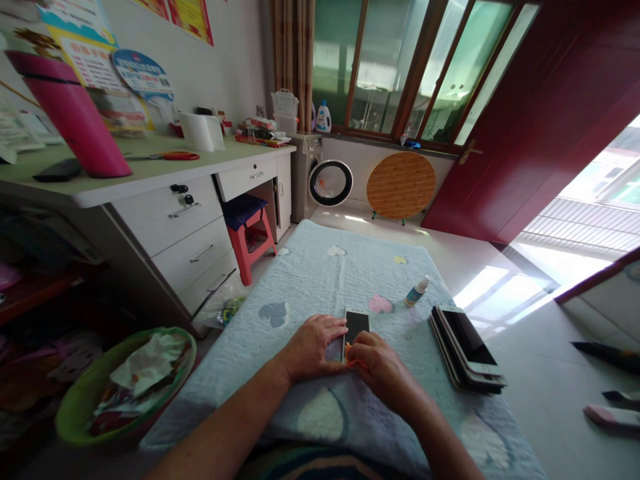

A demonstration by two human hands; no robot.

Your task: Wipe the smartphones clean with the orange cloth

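Observation:
A white-framed smartphone (357,324) with a dark screen lies face up on the blue quilted cover. My left hand (314,347) braces it, fingers at the left edge and thumb by the lower end. Pinched in my right hand (376,360) is an orange cloth (351,352), pressed to the lower part of the screen; most of the cloth is hidden under the fingers. Beyond the phone on the right stands a small spray bottle (417,292). A stack of smartphones (467,347) sits to the right of my hands.
The heart-patterned quilted cover (325,267) spreads under everything. At the left are a green waste basket (125,387), a white desk (190,220) and a red stool (253,243). A washing machine (303,173) with its door open and a round wooden tabletop (401,185) stand at the back.

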